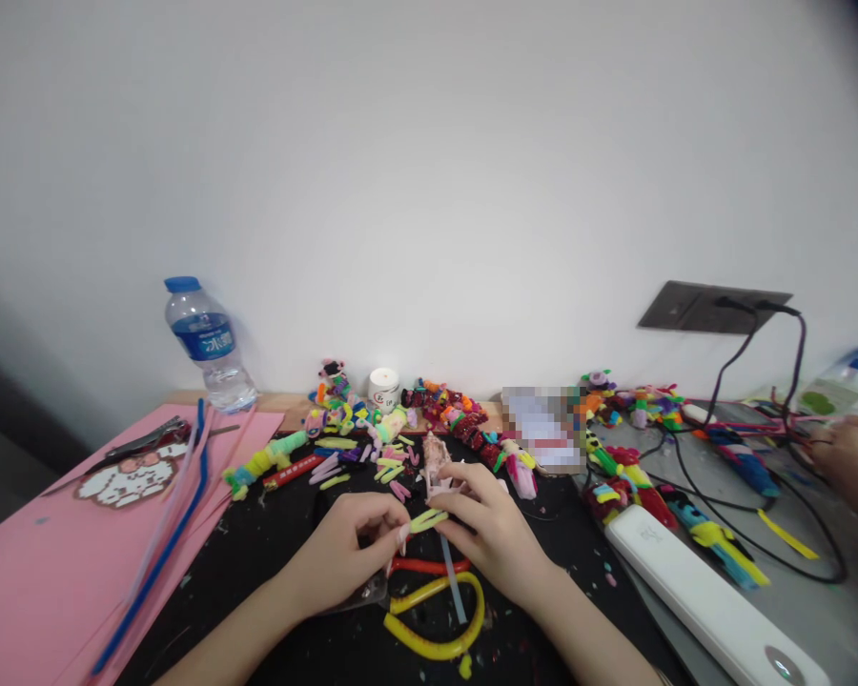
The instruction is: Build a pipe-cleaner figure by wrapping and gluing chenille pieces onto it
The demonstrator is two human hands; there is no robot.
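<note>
Both hands meet over the black mat (257,572) around a short, folded pale yellow-green pipe cleaner (427,520). Thumb and fingers of my left hand (368,548) pinch its left end. My right hand (490,524) grips the right end, with its fingers partly covering it. Just behind my right fingers lies a pale pink, crumpled-looking item (436,457), partly hidden. Below the hands rest a yellow curved loop with dark marks (472,629), a red strip (429,565) and a translucent glue stick (456,591). Short cut pipe cleaner pieces (390,467) lie scattered beyond my left hand.
Colourful pipe cleaner figures (472,429) line the back. A water bottle (211,348) and pink sheets (29,562) stand left, with black-handled scissors (139,440). At right are a white elongated device (707,595), black cables (686,476) and another person's hand (854,457).
</note>
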